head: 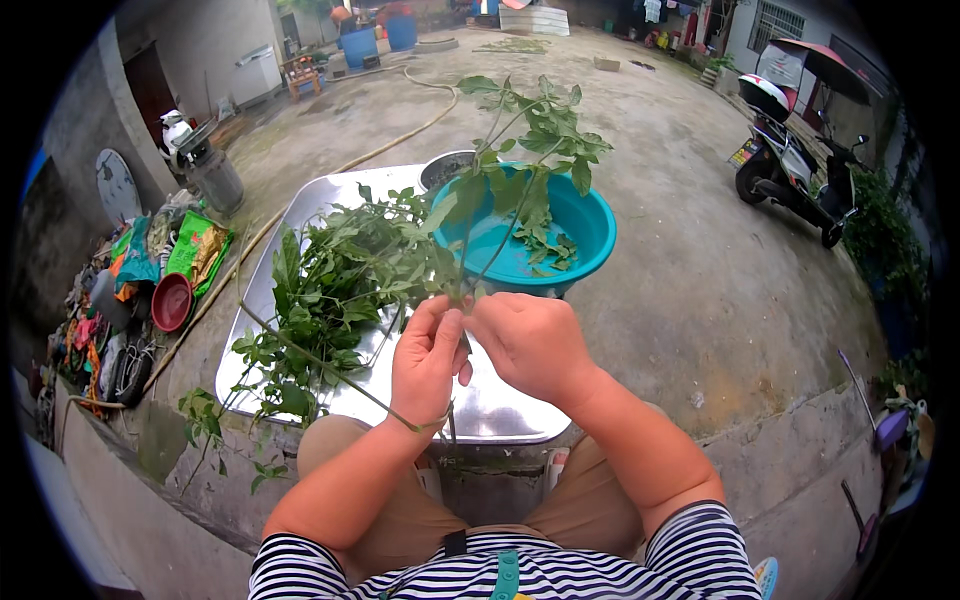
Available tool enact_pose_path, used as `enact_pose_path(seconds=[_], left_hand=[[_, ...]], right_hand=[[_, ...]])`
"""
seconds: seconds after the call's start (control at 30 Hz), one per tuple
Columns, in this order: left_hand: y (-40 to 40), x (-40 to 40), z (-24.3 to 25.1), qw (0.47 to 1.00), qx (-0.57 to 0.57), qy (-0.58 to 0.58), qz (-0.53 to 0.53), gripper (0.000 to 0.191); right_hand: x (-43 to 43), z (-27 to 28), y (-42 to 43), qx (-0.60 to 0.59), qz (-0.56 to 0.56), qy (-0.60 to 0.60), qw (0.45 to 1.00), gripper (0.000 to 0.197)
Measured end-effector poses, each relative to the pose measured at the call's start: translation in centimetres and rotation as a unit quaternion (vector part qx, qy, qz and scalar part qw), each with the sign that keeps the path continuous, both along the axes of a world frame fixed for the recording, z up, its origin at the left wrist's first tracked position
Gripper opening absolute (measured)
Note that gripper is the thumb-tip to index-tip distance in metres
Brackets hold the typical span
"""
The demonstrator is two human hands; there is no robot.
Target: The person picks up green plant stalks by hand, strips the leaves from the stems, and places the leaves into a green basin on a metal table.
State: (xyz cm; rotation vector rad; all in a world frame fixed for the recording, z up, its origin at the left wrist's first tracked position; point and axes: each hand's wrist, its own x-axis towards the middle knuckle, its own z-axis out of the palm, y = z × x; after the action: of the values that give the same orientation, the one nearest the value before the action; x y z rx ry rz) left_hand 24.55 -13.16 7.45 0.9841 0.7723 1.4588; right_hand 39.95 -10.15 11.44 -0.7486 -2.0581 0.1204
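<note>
My left hand holds the lower part of a long leafy green stem between thumb and fingers. Close beside it on the right, my right hand pinches the same plant; its fingertips are partly hidden. The stem's leafy top rises over a teal plastic basin, which has several loose leaves in it. A heap of leafy stems lies on the left of a shiny metal tray before my knees. One long bare stem crosses my left wrist.
A metal bowl stands behind the basin. Along the left run a hose and a pile of bags with a red basin. A parked scooter is at the right. Farther off stand blue tubs and a wooden chair.
</note>
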Motion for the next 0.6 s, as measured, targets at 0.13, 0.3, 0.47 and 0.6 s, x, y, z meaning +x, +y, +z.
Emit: enact_pose_path(seconds=[0.13,0.3,0.47,0.6], left_hand=[[-0.3,0.4,0.0,1.0,0.004,0.015,0.013,0.022],[-1.3,0.8,-0.4,0.999,-0.022,-0.019,-0.015,0.015],[-2.2,1.0,-0.3,0.996,-0.026,-0.035,-0.073,0.013],[-2.6,1.3,-0.3,0.996,-0.035,-0.041,-0.076,0.012]], right_hand=[[0.7,0.2,0.1,0.031,0.057,-0.053,0.996,0.009],[2.1,0.2,0.5,0.09,0.104,-0.086,0.987,0.01],[2.7,-1.2,0.0,0.149,0.09,-0.114,0.978,0.011],[3.1,-1.1,-0.3,0.192,0.09,-0.136,0.968,0.01]])
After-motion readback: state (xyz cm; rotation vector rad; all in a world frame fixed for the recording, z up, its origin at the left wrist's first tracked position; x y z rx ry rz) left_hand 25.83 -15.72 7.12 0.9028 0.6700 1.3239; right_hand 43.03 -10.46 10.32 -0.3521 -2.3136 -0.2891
